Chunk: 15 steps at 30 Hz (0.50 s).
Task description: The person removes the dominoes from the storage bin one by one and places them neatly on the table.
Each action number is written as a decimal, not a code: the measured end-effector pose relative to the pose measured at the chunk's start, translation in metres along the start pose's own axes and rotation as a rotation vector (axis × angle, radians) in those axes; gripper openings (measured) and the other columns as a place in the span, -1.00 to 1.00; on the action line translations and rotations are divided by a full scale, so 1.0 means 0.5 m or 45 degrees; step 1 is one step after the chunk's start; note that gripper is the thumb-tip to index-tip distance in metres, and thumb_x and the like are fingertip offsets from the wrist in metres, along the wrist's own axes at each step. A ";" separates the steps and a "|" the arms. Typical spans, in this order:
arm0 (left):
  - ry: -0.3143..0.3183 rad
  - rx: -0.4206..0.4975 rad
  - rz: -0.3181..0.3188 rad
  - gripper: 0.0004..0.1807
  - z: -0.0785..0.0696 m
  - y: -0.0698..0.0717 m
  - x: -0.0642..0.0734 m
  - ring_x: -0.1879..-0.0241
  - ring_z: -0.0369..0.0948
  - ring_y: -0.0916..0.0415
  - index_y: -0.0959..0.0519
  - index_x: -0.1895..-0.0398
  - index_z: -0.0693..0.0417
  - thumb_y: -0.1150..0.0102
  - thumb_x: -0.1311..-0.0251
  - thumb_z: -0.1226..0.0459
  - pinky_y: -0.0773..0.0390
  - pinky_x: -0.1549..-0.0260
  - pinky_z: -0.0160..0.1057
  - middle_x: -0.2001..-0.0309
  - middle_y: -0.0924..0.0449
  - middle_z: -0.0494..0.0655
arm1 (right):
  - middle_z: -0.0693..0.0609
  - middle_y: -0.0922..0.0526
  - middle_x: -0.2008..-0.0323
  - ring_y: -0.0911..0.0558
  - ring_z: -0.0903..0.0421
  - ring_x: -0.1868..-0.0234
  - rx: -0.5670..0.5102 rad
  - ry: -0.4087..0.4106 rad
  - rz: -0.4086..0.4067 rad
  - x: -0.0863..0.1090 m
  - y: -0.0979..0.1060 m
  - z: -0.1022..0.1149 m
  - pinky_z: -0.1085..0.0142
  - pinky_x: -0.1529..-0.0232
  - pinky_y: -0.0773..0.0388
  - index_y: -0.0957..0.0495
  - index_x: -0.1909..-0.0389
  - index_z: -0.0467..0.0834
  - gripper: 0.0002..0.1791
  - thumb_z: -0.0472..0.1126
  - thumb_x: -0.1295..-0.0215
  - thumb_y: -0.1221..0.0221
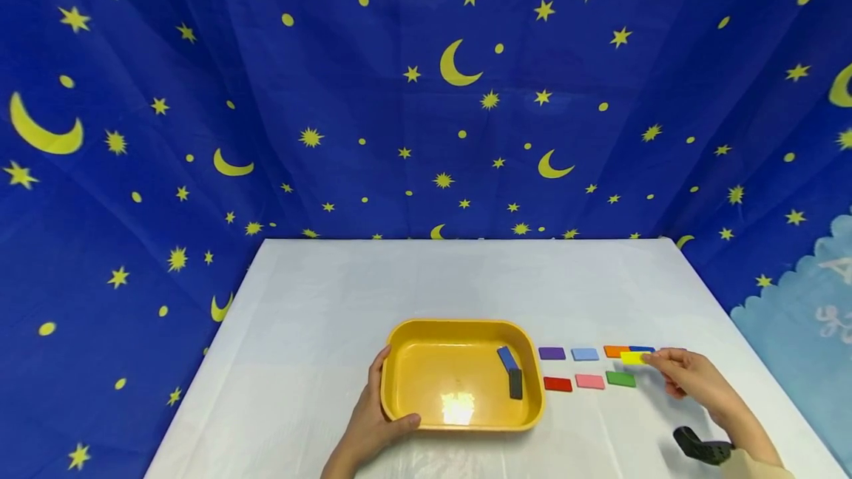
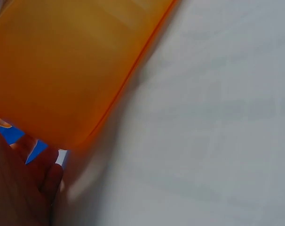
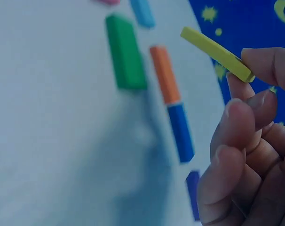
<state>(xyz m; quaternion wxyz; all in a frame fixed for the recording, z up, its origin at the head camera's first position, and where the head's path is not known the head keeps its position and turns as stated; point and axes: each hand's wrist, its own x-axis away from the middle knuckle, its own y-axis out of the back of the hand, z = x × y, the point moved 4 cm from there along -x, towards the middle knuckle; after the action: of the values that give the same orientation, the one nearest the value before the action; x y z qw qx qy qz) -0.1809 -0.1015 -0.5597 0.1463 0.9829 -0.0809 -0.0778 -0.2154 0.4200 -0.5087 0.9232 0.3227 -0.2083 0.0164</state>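
My left hand (image 1: 373,412) grips the left end of a yellow plastic tray (image 1: 426,327), thumb over its front rim; in the left wrist view the tray's orange-lit side (image 2: 62,70) is close to the fingers. A blue block (image 1: 506,358) and a black block (image 1: 515,384) lie inside, at the right. Off to the right, my right hand (image 1: 692,379) pinches a yellow block (image 1: 632,358) by one end between thumb and finger. The right wrist view shows this yellow block (image 3: 215,52) held above the table, near an orange block (image 3: 164,75) and a blue block (image 3: 181,132) lying end to end.
Right of the tray, flat blocks form two rows: purple (image 1: 552,353), light blue (image 1: 585,354), red (image 1: 558,384), pink (image 1: 590,381) and green (image 1: 621,378). Another purple block (image 3: 193,193) is partly hidden by the right hand. A blue star-patterned curtain (image 1: 426,94) surrounds the white table (image 1: 299,316).
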 end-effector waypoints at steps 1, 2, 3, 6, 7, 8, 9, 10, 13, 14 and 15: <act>0.000 0.004 0.001 0.18 0.000 0.000 0.000 0.03 -0.05 -0.43 0.14 -0.48 -0.37 -0.45 0.18 0.10 -0.47 0.22 -0.13 -0.25 -0.25 0.22 | 0.04 -0.37 0.64 -0.38 0.11 0.57 0.004 -0.007 0.004 0.000 0.002 -0.008 0.27 0.48 -0.31 -0.47 0.26 -0.30 -0.50 0.13 -0.32 -0.11; -0.001 0.003 0.001 0.18 0.000 0.000 0.000 0.03 -0.06 -0.43 0.13 -0.48 -0.37 -0.45 0.18 0.10 -0.47 0.22 -0.14 -0.25 -0.25 0.22 | 0.04 -0.37 0.64 -0.38 0.11 0.57 0.010 -0.014 0.007 0.000 0.004 -0.015 0.27 0.48 -0.29 -0.46 0.30 -0.30 -0.51 0.13 -0.32 -0.11; -0.005 0.005 0.002 0.19 0.000 -0.001 0.001 0.03 -0.06 -0.44 0.14 -0.48 -0.36 -0.46 0.18 0.10 -0.47 0.22 -0.14 -0.24 -0.26 0.22 | 0.05 -0.37 0.64 -0.38 0.12 0.57 0.010 -0.021 0.008 0.000 0.006 -0.022 0.27 0.48 -0.29 -0.47 0.32 -0.29 -0.52 0.12 -0.32 -0.12; -0.007 0.007 0.002 0.19 0.000 -0.001 0.000 0.04 -0.07 -0.44 0.13 -0.48 -0.36 -0.46 0.19 0.10 -0.48 0.22 -0.16 -0.24 -0.26 0.20 | 0.05 -0.35 0.64 -0.37 0.12 0.57 0.019 -0.027 0.026 0.000 0.011 -0.038 0.27 0.48 -0.27 -0.44 0.38 -0.27 -0.54 0.11 -0.33 -0.11; -0.011 0.001 0.002 0.19 0.000 0.000 0.000 0.04 -0.07 -0.44 0.13 -0.48 -0.36 -0.46 0.19 0.10 -0.48 0.22 -0.16 -0.24 -0.26 0.20 | 0.05 -0.35 0.63 -0.37 0.12 0.56 0.021 -0.033 0.028 0.000 0.013 -0.041 0.27 0.48 -0.28 -0.42 0.41 -0.25 -0.55 0.11 -0.33 -0.10; -0.015 -0.009 0.003 0.19 0.000 0.000 0.000 0.03 -0.07 -0.43 0.14 -0.48 -0.36 -0.46 0.18 0.10 -0.47 0.21 -0.15 -0.25 -0.26 0.20 | 0.05 -0.35 0.63 -0.36 0.13 0.56 0.019 -0.043 0.028 0.000 0.014 -0.045 0.28 0.48 -0.28 -0.42 0.43 -0.24 -0.55 0.11 -0.33 -0.10; -0.020 -0.011 0.004 0.20 0.000 0.000 0.000 0.03 -0.07 -0.43 0.15 -0.49 -0.35 -0.46 0.18 0.10 -0.47 0.21 -0.15 -0.25 -0.25 0.21 | 0.06 -0.35 0.63 -0.36 0.13 0.56 0.015 -0.053 0.027 -0.002 0.015 -0.050 0.28 0.49 -0.29 -0.42 0.43 -0.23 -0.56 0.10 -0.33 -0.10; -0.021 -0.020 0.003 0.20 0.000 0.001 0.000 0.02 -0.07 -0.43 0.15 -0.49 -0.36 -0.46 0.18 0.09 -0.47 0.21 -0.15 -0.25 -0.25 0.21 | 0.06 -0.35 0.63 -0.36 0.13 0.56 0.016 -0.061 0.028 -0.003 0.015 -0.054 0.28 0.49 -0.29 -0.43 0.43 -0.23 -0.57 0.10 -0.33 -0.10; -0.029 -0.041 0.003 0.21 0.001 0.002 0.000 0.02 -0.07 -0.43 0.16 -0.49 -0.35 -0.47 0.18 0.09 -0.47 0.21 -0.14 -0.25 -0.25 0.23 | 0.08 -0.36 0.64 -0.36 0.13 0.57 0.017 -0.082 0.034 -0.007 0.012 -0.066 0.29 0.49 -0.29 -0.49 0.39 -0.23 -0.59 0.09 -0.32 -0.11; -0.029 -0.047 0.002 0.21 0.001 0.002 0.001 0.02 -0.07 -0.42 0.16 -0.49 -0.34 -0.47 0.18 0.09 -0.47 0.21 -0.14 -0.25 -0.25 0.23 | 0.07 -0.37 0.65 -0.36 0.13 0.58 0.018 -0.082 0.037 -0.008 0.011 -0.069 0.28 0.49 -0.28 -0.51 0.36 -0.24 -0.59 0.09 -0.32 -0.11; -0.028 -0.047 0.003 0.21 0.001 0.002 0.001 0.02 -0.07 -0.42 0.16 -0.49 -0.34 -0.47 0.18 0.09 -0.47 0.21 -0.14 -0.25 -0.25 0.23 | 0.07 -0.37 0.65 -0.37 0.13 0.58 0.020 -0.083 0.038 -0.009 0.009 -0.072 0.28 0.49 -0.28 -0.52 0.34 -0.24 -0.59 0.08 -0.32 -0.11</act>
<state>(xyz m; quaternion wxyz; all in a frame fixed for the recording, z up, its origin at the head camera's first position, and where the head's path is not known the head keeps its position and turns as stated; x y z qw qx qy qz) -0.1808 -0.1027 -0.5597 0.1634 0.9790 -0.0820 -0.0899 -0.2069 0.4458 -0.5329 0.9130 0.3272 -0.2428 0.0212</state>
